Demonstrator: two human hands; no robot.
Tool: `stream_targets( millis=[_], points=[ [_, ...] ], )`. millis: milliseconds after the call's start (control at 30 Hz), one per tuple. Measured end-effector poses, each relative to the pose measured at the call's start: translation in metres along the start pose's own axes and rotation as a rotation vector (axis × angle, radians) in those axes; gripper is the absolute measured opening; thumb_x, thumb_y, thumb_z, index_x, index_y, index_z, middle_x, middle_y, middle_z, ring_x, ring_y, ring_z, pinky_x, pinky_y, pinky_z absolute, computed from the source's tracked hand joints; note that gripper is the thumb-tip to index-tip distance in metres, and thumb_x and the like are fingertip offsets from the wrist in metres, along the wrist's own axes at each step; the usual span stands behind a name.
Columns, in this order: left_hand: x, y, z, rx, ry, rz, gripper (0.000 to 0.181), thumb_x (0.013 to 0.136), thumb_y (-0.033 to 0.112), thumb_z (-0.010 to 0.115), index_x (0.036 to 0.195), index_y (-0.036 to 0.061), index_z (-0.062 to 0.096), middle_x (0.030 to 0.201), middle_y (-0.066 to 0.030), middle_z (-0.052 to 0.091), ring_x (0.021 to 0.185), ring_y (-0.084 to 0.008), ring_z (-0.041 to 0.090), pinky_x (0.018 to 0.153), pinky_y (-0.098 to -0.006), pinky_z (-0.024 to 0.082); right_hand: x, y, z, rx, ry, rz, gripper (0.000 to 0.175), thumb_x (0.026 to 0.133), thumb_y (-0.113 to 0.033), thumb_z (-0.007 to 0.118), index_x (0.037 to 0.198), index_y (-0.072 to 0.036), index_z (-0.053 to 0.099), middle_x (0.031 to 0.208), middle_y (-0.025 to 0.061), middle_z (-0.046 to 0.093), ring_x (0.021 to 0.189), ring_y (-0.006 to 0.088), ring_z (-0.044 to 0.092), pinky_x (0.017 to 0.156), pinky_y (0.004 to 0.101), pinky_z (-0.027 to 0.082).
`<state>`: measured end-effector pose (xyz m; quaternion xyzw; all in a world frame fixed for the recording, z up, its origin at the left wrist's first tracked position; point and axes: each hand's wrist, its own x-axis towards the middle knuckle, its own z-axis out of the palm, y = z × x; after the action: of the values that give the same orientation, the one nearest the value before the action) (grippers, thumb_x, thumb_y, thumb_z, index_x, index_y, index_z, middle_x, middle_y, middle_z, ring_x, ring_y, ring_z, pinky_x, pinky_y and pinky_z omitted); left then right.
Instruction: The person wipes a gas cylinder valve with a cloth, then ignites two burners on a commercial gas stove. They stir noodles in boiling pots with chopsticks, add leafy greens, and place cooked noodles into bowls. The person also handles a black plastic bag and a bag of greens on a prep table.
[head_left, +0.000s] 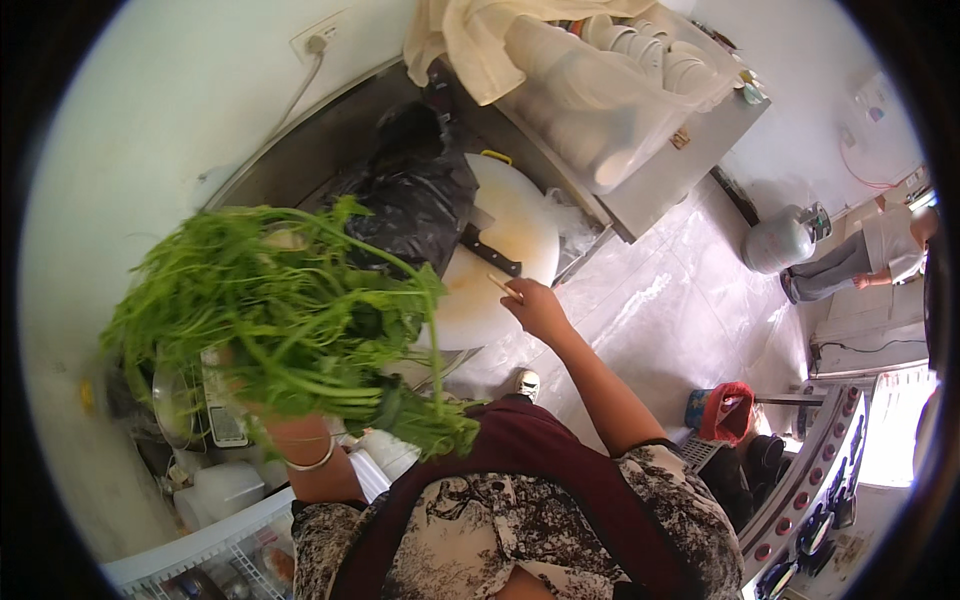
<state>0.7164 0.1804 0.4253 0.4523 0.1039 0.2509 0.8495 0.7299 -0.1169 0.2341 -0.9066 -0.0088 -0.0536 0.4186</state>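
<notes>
A large bunch of leafy green stalks, which looks like celery, spreads over my left hand and hides its fingers; a bangle shows at the wrist. My right hand grips a short, pale, stick-like piece above the edge of a round white cutting board. On that board lies a knife with a black handle. Its blade runs partly under a black plastic bag, which covers the board's left part.
A translucent tub of white bowls stands on a metal cabinet. A kitchen scale is at left. Across the tiled floor are a gas cylinder, a person, a red-lined bin and a stove.
</notes>
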Motion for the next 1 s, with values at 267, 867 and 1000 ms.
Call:
stream_targets(
  millis=[267, 867, 1000],
  points=[
    [-0.046, -0.064, 0.037, -0.02, 0.017, -0.345, 0.046, 0.094, 0.04, 0.04, 0.126, 0.0069, 0.049, 0.12, -0.0113, 0.056, 0.103, -0.0259, 0.058, 0.086, -0.0397, 0.051, 0.061, 0.096, 0.062, -0.45, -0.031, 0.095, 0.03, 0.077, -0.023, 0.067, 0.096, -0.004, 0.052, 0.096, 0.0193, 0.053, 0.074, 0.0354, 0.063, 0.06, 0.0435, 0.052],
    [-0.002, -0.251, 0.126, 0.556, -0.583, -0.253, 0.058, 0.074, -0.001, 0.066, 0.126, -0.0042, 0.041, 0.114, -0.015, 0.054, 0.103, -0.0249, 0.055, 0.089, -0.0333, 0.044, -0.076, 0.145, -0.08, 0.262, 0.049, 0.458, 0.018, 0.083, -0.013, 0.06, 0.096, 0.0, 0.059, 0.075, 0.0154, 0.061, 0.048, 0.0223, 0.059, 0.05, 0.0354, 0.047],
    [0.019, -0.313, 0.144, 1.298, -0.63, 0.191, 0.076, 0.077, 0.019, 0.071, 0.134, -0.0077, 0.03, 0.129, -0.026, 0.044, 0.12, -0.0346, 0.044, 0.101, -0.0385, 0.036, -0.11, 0.133, -0.081, 0.293, -0.001, 0.568, 0.017, 0.085, -0.012, 0.059, 0.098, 0.0, 0.059, 0.067, 0.0122, 0.06, 0.046, 0.0178, 0.058, 0.046, 0.0321, 0.044]
  ],
)
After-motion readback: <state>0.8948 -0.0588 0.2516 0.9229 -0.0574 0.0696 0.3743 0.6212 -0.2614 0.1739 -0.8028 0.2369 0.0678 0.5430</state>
